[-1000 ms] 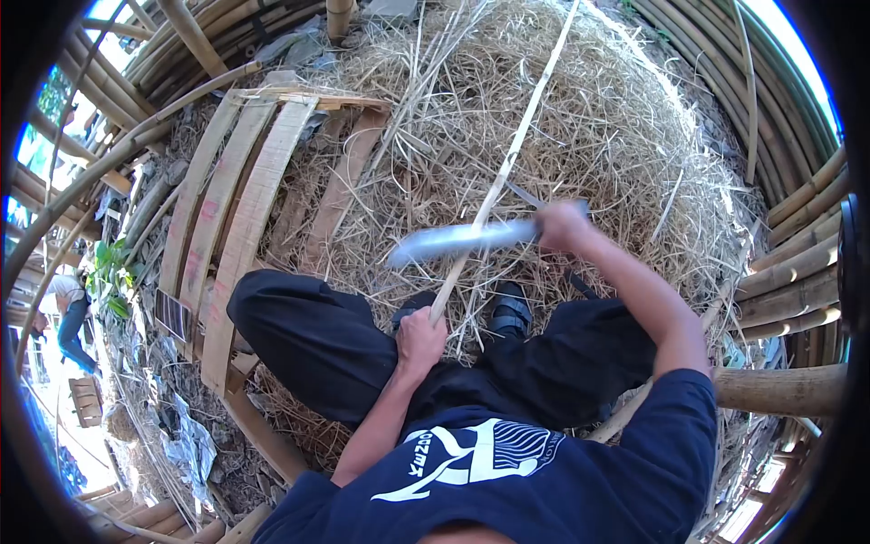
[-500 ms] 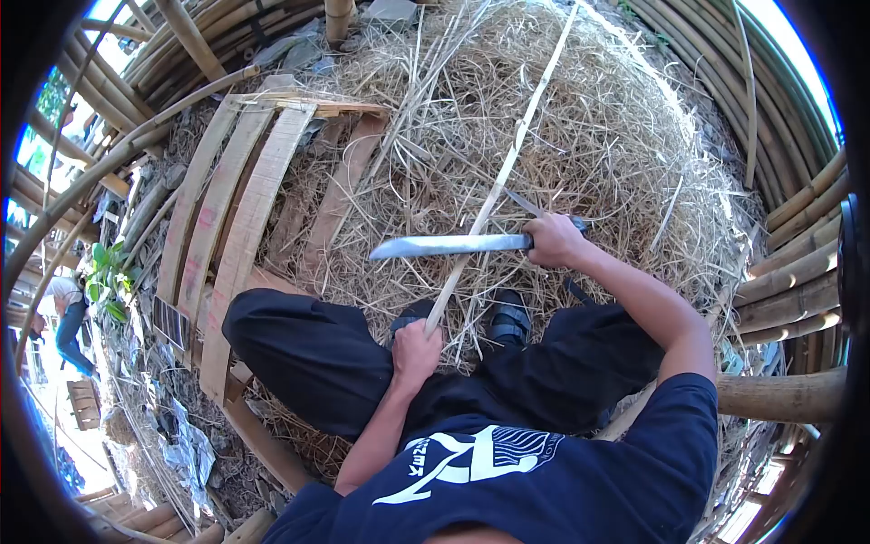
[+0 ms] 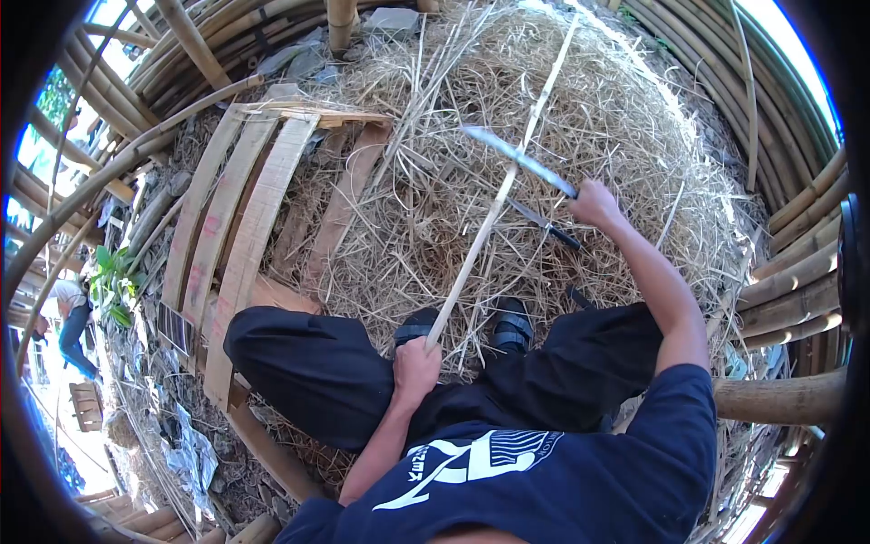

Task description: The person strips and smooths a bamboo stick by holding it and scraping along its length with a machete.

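Note:
My left hand [image 3: 417, 369] is closed around the near end of a long, pale bamboo strip [image 3: 485, 231], just above my lap. The strip slants away from me over the straw, its far end near the top of the view. In my right hand [image 3: 595, 204] is the handle of a machete [image 3: 518, 156], gripped tight. Its long blade points left and away, crossing the strip about midway; I cannot tell whether the edge touches it. A knife [image 3: 546, 226] with a dark handle lies on the straw, just below my right hand.
Straw and shavings [image 3: 625, 154] cover the ground ahead. A wooden pallet [image 3: 258, 213] stands at the left, beside my knee. Bamboo poles [image 3: 779, 399] and stacked bamboo [image 3: 770, 100] line the right side. Another person [image 3: 71, 326] bends over at the far left.
My right hand has moved the machete away from me along the strip, and the blade now tilts up to the left. The knife on the straw is more exposed. My left hand has barely moved.

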### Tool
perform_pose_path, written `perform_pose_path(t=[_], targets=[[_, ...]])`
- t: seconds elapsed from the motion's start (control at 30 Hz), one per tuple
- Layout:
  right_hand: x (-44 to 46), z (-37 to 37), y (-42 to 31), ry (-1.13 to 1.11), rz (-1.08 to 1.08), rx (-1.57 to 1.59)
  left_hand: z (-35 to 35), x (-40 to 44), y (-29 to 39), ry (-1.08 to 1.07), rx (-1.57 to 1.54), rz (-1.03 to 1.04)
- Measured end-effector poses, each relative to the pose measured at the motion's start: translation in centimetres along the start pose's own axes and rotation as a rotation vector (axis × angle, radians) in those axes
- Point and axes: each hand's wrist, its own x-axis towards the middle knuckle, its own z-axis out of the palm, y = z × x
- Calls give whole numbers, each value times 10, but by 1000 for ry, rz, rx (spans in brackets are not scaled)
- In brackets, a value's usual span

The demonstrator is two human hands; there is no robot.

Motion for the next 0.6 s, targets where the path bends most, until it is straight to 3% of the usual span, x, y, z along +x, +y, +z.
perform_pose_path(t=[0.07,0.2,0.47,0.5,0.53,0.57,0.6], targets=[[-23,4,2,-67,-24,35,0,1,-2,-7,-12,-9],[-51,13,3,-81,-416,-70,-11,0,10,-81,-65,-80],[-28,11,3,-141,-569,-240,-6,-5,-1,-13,32,-2],[-9,-8,1,-219,-475,-362,-3,-5,-9,-20,55,-3],[38,-13,29,-153,-198,-302,-7,-4,-3,-24,63,-9],[86,-17,56,-66,72,-225,-10,-12,5,-62,49,-50],[111,-35,73,40,384,58,-11,-12,11,-73,31,-77]])
